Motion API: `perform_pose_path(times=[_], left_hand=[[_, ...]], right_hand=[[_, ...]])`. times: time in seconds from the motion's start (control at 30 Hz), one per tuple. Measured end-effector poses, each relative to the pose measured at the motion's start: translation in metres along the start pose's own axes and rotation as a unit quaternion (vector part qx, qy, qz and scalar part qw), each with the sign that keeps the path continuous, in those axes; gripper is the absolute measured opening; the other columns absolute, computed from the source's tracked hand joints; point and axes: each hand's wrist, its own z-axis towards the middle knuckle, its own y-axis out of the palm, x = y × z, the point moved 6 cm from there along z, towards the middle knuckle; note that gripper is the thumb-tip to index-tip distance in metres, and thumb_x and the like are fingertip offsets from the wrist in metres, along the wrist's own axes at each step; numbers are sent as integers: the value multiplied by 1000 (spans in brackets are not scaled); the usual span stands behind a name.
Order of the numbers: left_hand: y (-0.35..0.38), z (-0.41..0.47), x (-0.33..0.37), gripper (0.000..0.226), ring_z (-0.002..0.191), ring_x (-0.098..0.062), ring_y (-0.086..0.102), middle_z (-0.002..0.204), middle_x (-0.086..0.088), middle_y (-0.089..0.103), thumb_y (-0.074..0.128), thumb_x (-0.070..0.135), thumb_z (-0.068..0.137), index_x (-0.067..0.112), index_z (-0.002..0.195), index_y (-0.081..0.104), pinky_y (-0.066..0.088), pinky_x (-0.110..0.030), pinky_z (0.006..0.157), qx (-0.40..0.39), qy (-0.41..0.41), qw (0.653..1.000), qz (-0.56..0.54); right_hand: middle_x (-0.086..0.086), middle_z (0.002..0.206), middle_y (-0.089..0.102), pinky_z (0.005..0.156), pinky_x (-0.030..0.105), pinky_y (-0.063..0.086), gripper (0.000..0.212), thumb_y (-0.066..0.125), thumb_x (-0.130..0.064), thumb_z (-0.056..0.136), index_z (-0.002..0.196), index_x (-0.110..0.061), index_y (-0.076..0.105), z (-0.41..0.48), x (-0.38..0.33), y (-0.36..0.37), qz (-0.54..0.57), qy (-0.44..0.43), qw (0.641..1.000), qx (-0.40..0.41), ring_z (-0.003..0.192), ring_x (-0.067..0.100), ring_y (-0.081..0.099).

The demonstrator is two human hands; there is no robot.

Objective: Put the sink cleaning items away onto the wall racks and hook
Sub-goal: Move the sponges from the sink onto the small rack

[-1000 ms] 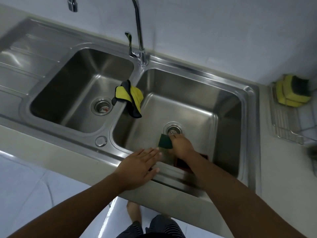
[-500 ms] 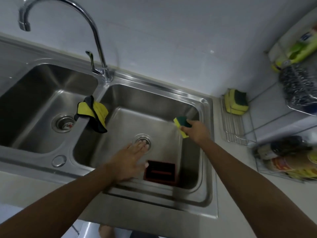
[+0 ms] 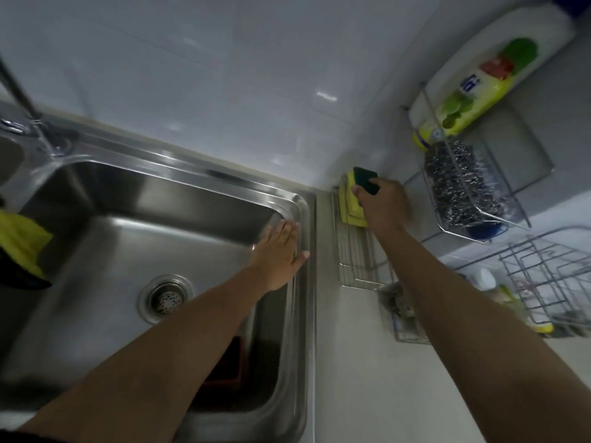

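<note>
The right hand (image 3: 382, 206) is closed around a yellow sponge with a dark green scouring face (image 3: 364, 180), fingers wrapped over its top, and holds it at the far end of the lower wire rack (image 3: 358, 263) fixed to the side wall, directly over the stack of yellow sponges (image 3: 348, 212) already lying there; whether the held sponge touches the stack cannot be told, since the hand covers the meeting point. The left hand (image 3: 279, 254) is spread flat with fingers extended and grips nothing, hovering over the right-hand corner of the steel sink basin (image 3: 112, 251), close to its rim; contact with the metal cannot be judged. In the basin, a round drain strainer (image 3: 164, 298) sits near the middle of the floor, and a dark red container (image 3: 230, 372) lies at the near wall, partly hidden by the left forearm. A yellow and black cloth (image 3: 19, 247) hangs over the divider at the left edge of the view, below the base of the faucet (image 3: 35, 123). Higher on the side wall, an upper wire rack (image 3: 499, 215) carries a steel wool scrubber (image 3: 460, 183) with a dish soap bottle (image 3: 479, 87) above it. Further along the wall, another wire rack (image 3: 550, 282) holds blurred items that cannot be identified.
</note>
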Motion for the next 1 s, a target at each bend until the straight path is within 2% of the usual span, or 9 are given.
perform_pose_path(times=[0.1, 0.2, 0.3, 0.37, 0.57, 0.7, 0.83, 0.93, 1.0], left_hand=[[19, 25, 16, 68, 148, -23, -9, 161, -12, -5, 19, 48, 100, 8, 150, -4, -3, -41, 121, 5, -15, 999, -47], [38, 37, 18, 68, 148, -23, -7, 161, -10, -3, 23, 46, 99, 10, 150, -4, -1, -41, 121, 17, -27, 996, -86], [46, 38, 11, 67, 148, -18, -7, 161, -6, -2, 23, 47, 99, 13, 150, -4, 1, -42, 122, 52, -26, 993, -100], [47, 39, 8, 67, 148, -16, -9, 162, -4, -2, 24, 46, 99, 13, 151, -5, 1, -41, 122, 61, -21, 993, -100], [48, 38, 7, 67, 147, -14, -10, 162, -2, -4, 21, 47, 99, 14, 151, -5, -1, -38, 121, 67, -22, 992, -101], [48, 41, 7, 68, 148, -16, -9, 162, -5, -4, 18, 48, 98, 12, 150, -6, -2, -39, 120, 42, -26, 996, -72], [44, 37, 7, 68, 148, -20, -9, 161, -8, -4, 14, 49, 98, 10, 149, -7, -5, -39, 119, 11, -29, 999, -27], [37, 20, 4, 68, 148, -21, -8, 161, -9, -4, 13, 50, 99, 10, 149, -7, -6, -38, 118, 6, -20, 1000, -7], [31, 1, -2, 67, 148, -22, -4, 161, -10, -2, 16, 49, 99, 10, 150, -5, -4, -38, 119, 10, -23, 1000, 3]], right_hand=[[17, 124, 60, 79, 30, 46, 53, 69, -42, 84, 126, -9, 63, 21, 10, 0, 13, 9, 1000, 7, 108, 33, 61], [20, 126, 61, 79, 28, 45, 51, 68, -33, 87, 126, -1, 60, 36, 17, 8, 37, 22, 999, -8, 111, 33, 60], [20, 126, 60, 71, 23, 37, 50, 67, -36, 89, 126, -3, 60, 42, 25, 15, 10, 23, 999, -22, 109, 32, 61], [19, 124, 61, 71, 25, 38, 51, 67, -39, 88, 124, -3, 61, 41, 28, 18, -11, 13, 1000, -26, 108, 33, 61], [20, 125, 60, 89, 43, 51, 48, 56, -41, 94, 128, -7, 60, 35, 34, 25, -47, 4, 998, -43, 111, 35, 59], [20, 139, 52, 99, 44, 47, 42, 43, -26, 102, 140, -8, 50, 36, 36, 28, -74, -8, 994, -77, 123, 36, 52], [18, 152, 37, 111, 45, 36, 48, 37, -20, 103, 149, -7, 34, 30, 36, 25, -49, -1, 993, -112, 136, 35, 39], [12, 158, 28, 114, 43, 32, 53, 38, -23, 101, 151, -12, 30, 11, 30, 19, -66, -10, 995, -80, 141, 33, 32], [12, 158, 28, 113, 40, 33, 50, 40, -20, 98, 148, -13, 36, -19, 20, 17, -100, -48, 993, -44, 140, 33, 32]])
